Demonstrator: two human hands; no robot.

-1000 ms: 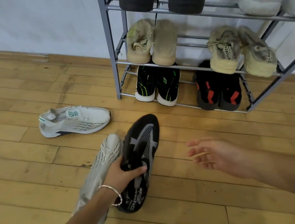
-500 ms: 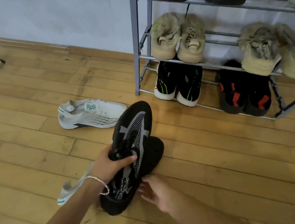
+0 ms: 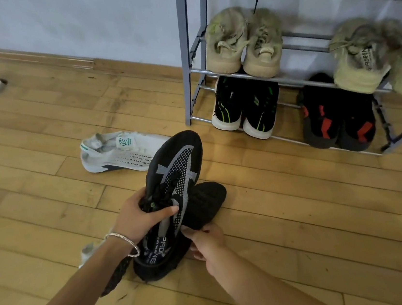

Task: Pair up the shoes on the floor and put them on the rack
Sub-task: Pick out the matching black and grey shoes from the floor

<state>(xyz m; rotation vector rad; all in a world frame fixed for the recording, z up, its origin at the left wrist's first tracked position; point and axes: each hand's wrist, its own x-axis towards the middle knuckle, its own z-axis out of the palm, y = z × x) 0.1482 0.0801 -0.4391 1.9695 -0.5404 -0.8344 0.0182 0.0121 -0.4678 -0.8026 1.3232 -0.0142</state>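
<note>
Left hand [image 3: 137, 218], fingers clamped round a black shoe [image 3: 172, 178], lifts it at frame centre; right hand [image 3: 207, 242] pinches its mate [image 3: 205, 203] on the floor. Grip the mate's heel firmly before carrying both to the rack [image 3: 186, 52], upper right.

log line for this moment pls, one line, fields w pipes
left hand: holds black-grey shoe | right hand: gripping second black shoe on floor | white shoe: loose on floor | rack: pairs shelved
</note>
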